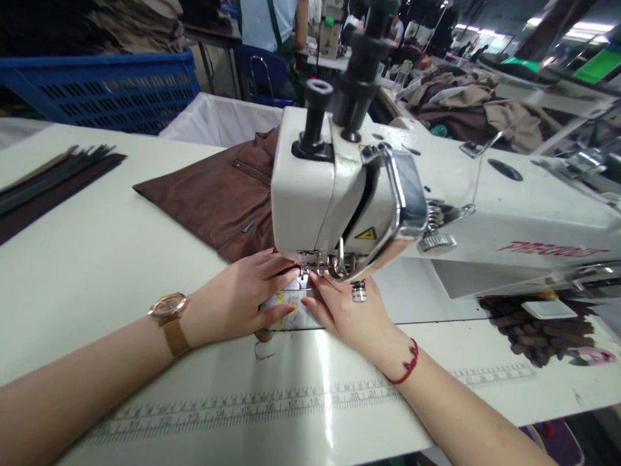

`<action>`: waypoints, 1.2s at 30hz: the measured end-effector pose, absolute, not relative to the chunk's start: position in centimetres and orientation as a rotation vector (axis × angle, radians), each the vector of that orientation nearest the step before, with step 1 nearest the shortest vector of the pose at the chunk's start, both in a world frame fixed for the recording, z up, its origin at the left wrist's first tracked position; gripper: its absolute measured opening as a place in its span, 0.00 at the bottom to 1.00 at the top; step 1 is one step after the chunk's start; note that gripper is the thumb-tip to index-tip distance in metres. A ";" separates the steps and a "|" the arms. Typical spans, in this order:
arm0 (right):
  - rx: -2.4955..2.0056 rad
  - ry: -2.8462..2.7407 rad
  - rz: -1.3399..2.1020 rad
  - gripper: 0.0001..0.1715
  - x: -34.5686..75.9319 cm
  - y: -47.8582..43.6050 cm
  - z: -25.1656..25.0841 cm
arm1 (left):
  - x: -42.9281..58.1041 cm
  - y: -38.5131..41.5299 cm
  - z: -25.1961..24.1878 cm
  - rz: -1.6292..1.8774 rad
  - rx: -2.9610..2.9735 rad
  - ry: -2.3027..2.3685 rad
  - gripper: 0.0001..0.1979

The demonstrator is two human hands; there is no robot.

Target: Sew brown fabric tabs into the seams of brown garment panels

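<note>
My left hand [247, 291], with a watch at the wrist, lies at the near edge of a brown garment [213, 200]. Its fingers stretch out toward the presser foot [304, 274] of a white sewing machine [305, 200], and its thumb is apart. From the other side my right hand [352, 307] reaches in beneath the machine head, fingers extended close to the foot, thumb apart. The machine head partly hides those right fingertips. The garment spreads flat to the left, with a zip-like seam and small tag showing; the rest is behind the head.
Dark fabric strips [58, 181] lie at the table's left. A printed ruler [266, 411] runs along the front. Brown pieces [538, 330] and pink-handled snips [592, 356] sit at right. Beyond are a blue basket [121, 90], a white cloth-lined bin [213, 120] and a seated person [266, 26].
</note>
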State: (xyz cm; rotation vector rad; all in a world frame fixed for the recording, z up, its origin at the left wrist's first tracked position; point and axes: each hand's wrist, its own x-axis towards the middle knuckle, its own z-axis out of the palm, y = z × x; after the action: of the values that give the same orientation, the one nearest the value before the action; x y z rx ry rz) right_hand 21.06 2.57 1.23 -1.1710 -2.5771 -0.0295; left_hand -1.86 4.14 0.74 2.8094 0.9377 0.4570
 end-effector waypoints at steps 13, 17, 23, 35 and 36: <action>-1.195 -2.553 -0.069 0.19 20.8 2.5 1.5 | -2.2 4.6 0.7 0.501 2.803 1.255 0.21; -1.183 -2.538 -0.107 0.16 20.8 2.6 1.3 | -2.3 3.0 0.9 0.413 2.727 1.447 0.28; -1.167 -2.524 -0.103 0.14 20.9 3.0 1.4 | -2.5 -3.4 1.7 0.249 2.830 1.505 0.39; -1.185 -2.390 0.033 0.12 24.6 -1.7 2.3 | -1.5 0.2 0.7 0.214 2.871 1.252 0.29; -1.181 -2.369 0.061 0.13 25.3 -3.0 2.3 | -1.3 -0.2 0.1 0.230 2.865 1.283 0.30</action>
State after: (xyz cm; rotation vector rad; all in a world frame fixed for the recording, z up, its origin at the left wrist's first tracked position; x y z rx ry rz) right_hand 25.34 -3.04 2.26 -1.1813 -2.3693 0.0610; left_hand -1.30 -0.15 0.12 2.8646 1.2834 0.2303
